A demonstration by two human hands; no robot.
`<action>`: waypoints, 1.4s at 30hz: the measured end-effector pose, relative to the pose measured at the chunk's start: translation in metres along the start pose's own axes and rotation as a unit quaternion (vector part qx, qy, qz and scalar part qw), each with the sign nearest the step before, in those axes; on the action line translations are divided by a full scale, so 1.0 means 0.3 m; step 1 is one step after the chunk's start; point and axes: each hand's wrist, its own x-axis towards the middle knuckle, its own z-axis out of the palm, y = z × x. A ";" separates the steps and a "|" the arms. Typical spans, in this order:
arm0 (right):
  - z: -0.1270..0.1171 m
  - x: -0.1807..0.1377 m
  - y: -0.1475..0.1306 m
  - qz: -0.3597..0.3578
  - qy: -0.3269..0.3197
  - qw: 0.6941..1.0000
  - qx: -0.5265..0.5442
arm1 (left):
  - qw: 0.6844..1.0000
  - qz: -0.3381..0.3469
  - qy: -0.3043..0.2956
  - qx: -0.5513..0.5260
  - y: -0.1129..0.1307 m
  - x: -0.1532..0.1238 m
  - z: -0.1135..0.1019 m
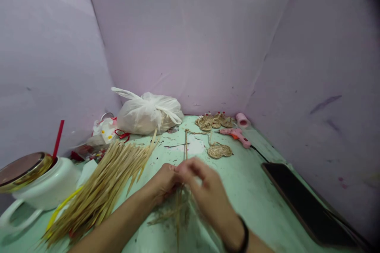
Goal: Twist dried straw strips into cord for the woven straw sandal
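My left hand (pixel 163 184) and my right hand (pixel 204 189) meet at the middle of the green table (pixel 252 189), both closed on thin dried straw strands (pixel 179 209). One strand (pixel 186 142) runs up and away from the fingers. The right hand is blurred by motion and wears a black wristband (pixel 245 237). A thick bundle of straw stalks (pixel 103 185) lies just left of my left forearm. A small woven straw heart (pixel 219 151) lies beyond the hands.
A white mug with a gold lid and red straw (pixel 32 182) stands at the left. At the back lie a knotted white plastic bag (pixel 148 112), several woven straw pieces (pixel 213 121), a pink glue gun (pixel 237 135) and a pink roll (pixel 242 120). A dark phone (pixel 303 201) lies right. Lilac walls enclose the table.
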 end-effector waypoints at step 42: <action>-0.026 0.122 0.111 0.314 -0.051 0.940 0.121 | 0.868 0.174 0.146 0.441 -0.010 -0.149 0.113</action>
